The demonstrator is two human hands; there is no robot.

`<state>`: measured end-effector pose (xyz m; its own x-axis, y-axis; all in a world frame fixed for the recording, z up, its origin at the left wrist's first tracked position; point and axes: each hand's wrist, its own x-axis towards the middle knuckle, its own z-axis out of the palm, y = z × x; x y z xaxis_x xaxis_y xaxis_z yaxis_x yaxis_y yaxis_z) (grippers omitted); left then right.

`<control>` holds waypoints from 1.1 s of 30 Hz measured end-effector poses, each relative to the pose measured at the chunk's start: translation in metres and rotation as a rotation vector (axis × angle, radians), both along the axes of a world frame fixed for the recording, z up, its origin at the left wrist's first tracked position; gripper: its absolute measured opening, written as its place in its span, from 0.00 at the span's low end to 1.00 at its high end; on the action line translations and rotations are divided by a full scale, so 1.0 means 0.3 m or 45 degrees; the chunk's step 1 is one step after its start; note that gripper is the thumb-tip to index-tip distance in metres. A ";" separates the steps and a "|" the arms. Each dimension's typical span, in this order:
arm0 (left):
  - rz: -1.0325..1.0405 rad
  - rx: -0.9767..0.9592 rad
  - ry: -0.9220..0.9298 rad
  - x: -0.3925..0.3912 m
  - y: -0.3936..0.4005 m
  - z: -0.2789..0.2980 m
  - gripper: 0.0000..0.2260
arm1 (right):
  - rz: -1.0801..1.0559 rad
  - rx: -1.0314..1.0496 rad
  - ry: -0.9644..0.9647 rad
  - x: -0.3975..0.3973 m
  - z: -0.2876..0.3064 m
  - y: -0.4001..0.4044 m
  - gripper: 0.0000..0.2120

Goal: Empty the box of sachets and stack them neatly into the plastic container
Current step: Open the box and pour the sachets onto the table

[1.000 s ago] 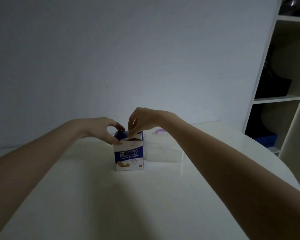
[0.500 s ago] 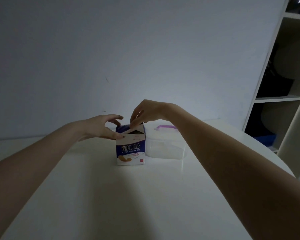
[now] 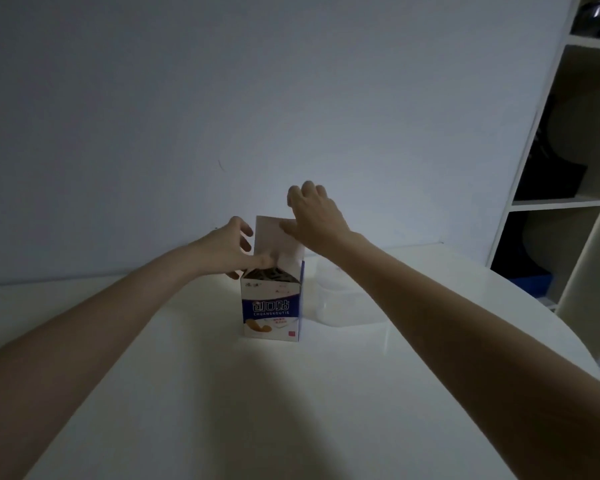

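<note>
A blue and white box [image 3: 271,315] stands upright in the middle of the white table [image 3: 243,403]. Its top flap [image 3: 269,237] is raised, and the edges of several sachets [image 3: 270,274] show in the opening. My right hand [image 3: 314,220] pinches the flap's right upper part, thumb in front and fingers behind. My left hand [image 3: 231,249] is at the box's upper left, thumb against the base of the flap, fingers loosely curled beside it. The clear plastic container [image 3: 350,308] sits just right of the box, partly hidden by my right forearm.
A plain wall runs behind the table. A white shelf unit [image 3: 565,202] with dark items stands at the right, beyond the table's curved right edge. A blue bin [image 3: 530,284] sits on its lowest level.
The box's top flap has been lifted from nearly shut to standing upright. My right hand rose with it. My left thumb moved from the box's corner to the flap's base.
</note>
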<state>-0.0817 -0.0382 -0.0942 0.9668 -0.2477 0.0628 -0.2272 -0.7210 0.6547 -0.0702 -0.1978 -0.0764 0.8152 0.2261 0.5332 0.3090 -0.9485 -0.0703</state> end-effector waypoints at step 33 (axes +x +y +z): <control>-0.311 -0.122 0.155 0.028 0.044 -0.153 0.28 | 0.231 -0.534 1.072 -0.039 -0.013 0.125 0.20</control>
